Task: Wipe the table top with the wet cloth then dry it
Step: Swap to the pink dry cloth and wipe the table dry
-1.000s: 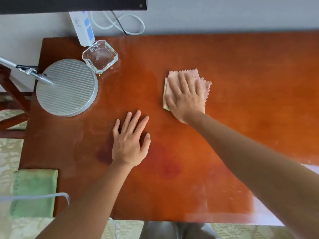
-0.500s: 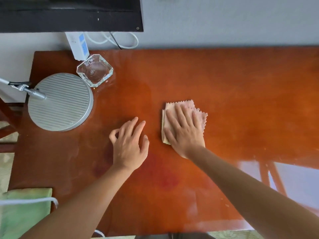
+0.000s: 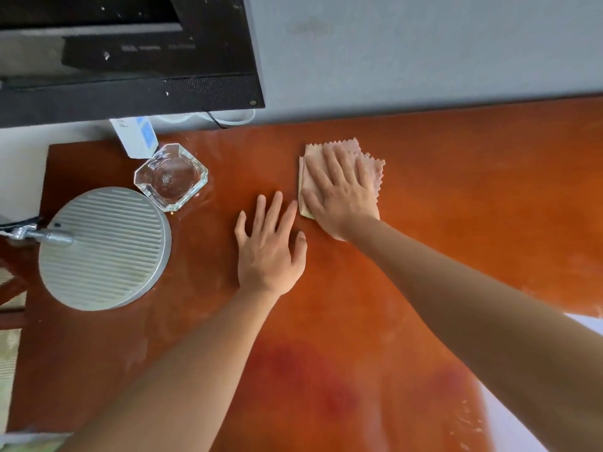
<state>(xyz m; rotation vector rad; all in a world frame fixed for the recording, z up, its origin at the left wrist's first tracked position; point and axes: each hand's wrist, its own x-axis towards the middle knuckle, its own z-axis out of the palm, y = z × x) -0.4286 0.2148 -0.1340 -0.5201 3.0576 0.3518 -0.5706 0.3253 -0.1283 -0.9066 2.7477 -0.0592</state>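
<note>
A folded pink cloth (image 3: 372,164) with zigzag edges lies on the glossy reddish-brown table top (image 3: 473,197), near its far edge. My right hand (image 3: 339,194) presses flat on the cloth, fingers spread, covering most of it. My left hand (image 3: 267,252) rests palm down on the bare wood just left of the cloth, fingers apart and holding nothing. Its fingertips almost touch the cloth's near left corner. Faint wet streaks show on the wood around both hands.
A glass ashtray (image 3: 171,176) stands at the far left, beside a white box (image 3: 135,137). A round ribbed silver lamp base (image 3: 104,247) sits in front of the ashtray. A black screen (image 3: 130,60) hangs over the back left. A green cloth (image 3: 36,443) peeks in at the bottom left.
My right hand pulled the cloth toward me, then pushed it away again toward the far edge. My left hand stayed flat on the table. The view tilted up toward the wall.
</note>
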